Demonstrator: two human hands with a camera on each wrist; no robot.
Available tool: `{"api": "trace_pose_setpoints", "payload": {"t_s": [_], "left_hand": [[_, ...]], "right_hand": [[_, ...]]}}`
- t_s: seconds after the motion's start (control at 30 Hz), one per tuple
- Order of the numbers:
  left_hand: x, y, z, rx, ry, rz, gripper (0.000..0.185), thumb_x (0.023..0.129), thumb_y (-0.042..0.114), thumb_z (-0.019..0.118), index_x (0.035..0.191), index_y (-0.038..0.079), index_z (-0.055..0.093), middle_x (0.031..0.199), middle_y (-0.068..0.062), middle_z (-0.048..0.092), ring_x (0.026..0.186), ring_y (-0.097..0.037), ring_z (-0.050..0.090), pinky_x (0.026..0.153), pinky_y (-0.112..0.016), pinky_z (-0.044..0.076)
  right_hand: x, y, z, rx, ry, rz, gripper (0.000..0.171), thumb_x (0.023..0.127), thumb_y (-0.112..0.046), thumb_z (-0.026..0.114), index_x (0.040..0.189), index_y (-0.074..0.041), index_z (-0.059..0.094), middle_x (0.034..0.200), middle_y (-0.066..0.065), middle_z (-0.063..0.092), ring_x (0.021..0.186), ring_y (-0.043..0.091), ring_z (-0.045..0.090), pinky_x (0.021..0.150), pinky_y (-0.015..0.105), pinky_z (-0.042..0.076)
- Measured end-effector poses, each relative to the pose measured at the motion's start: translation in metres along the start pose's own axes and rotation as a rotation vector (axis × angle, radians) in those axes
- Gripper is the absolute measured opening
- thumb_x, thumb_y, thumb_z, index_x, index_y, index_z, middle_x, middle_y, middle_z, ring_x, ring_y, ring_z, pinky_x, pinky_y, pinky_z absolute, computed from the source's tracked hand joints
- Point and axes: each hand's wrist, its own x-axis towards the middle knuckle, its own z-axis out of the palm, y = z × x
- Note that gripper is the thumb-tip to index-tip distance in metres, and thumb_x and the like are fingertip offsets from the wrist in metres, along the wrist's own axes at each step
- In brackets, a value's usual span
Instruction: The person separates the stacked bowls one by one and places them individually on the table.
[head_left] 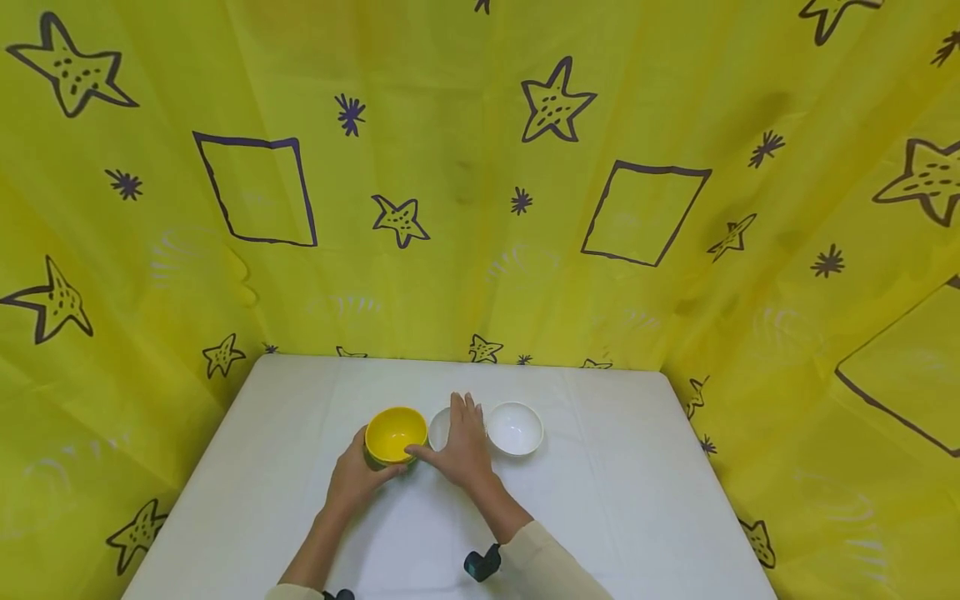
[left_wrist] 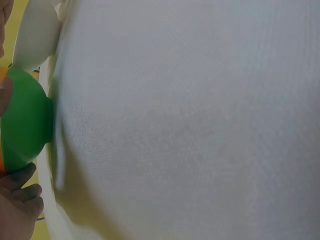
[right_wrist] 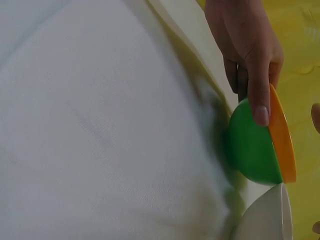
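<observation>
A yellow bowl sits nested in a green bowl, which stands on the table. My left hand grips this stack from its left side, thumb across the front near the rim. Just to the right is a white bowl, partly hidden behind my right hand. That hand has its fingers extended forward over the white bowls, and its thumb reaches to the yellow bowl's right rim; whether it touches, I cannot tell. A second white bowl stands right of the right hand, upright.
A white cloth covers the table. Behind and at both sides hangs a yellow curtain with drawn stars and frames. Dark wrist devices show near the sleeves.
</observation>
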Motion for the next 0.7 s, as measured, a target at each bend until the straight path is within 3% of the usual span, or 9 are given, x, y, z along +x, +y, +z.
{"api": "trace_pose_setpoints", "payload": {"t_s": [0.7], "left_hand": [[-0.001,-0.003,0.001,0.006,0.003,0.031,0.096,0.081,0.031,0.093,0.152,-0.009,0.042,0.146,-0.030,0.056,0.134,-0.049,0.054,0.112,-0.066,0.039]], "right_hand": [[0.006,-0.015,0.009,-0.078,-0.112,-0.030,0.122,0.076,-0.077,0.078,0.159,0.002,0.036,0.163,0.020,0.041,0.155,0.038,0.029,0.126,0.052,0.018]]}}
